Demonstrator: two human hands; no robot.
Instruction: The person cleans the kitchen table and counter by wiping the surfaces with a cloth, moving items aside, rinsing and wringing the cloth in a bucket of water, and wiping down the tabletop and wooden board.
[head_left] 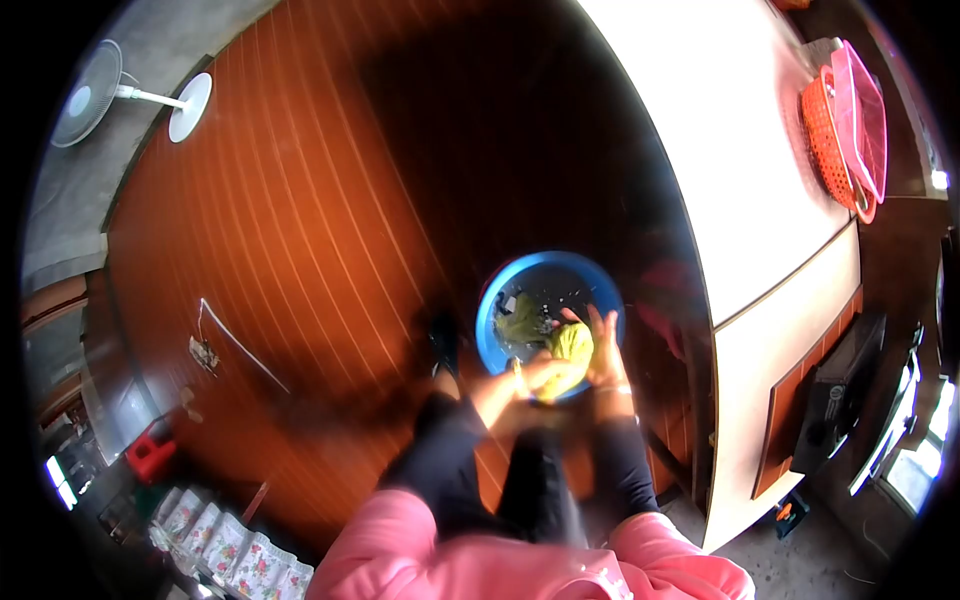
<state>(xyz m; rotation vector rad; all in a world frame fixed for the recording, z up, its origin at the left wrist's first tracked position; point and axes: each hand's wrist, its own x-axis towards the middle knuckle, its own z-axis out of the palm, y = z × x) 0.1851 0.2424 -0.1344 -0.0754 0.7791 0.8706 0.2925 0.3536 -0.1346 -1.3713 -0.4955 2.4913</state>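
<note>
A blue basin (512, 268) with water in it stands on the brown floor in front of me. Over its near right side, my left hand (542, 372) is closed on a bright yellow-green cabbage (572, 347), which looks leafy and ribbed, though glare blurs it. My right hand (606, 352) lies along the cabbage's right side, its fingers stretched out and apart. More dull green leafy stuff (520, 322) floats at the left of the basin, along with small pale bits. The underside of the cabbage is hidden.
A large pale surface (690, 150) rises to the right, bearing an orange basket (822, 135) and a pink basket (862, 120). A white fan (188, 108) stands far left. A red object (150, 452) and flowered cloth (235, 550) are lower left.
</note>
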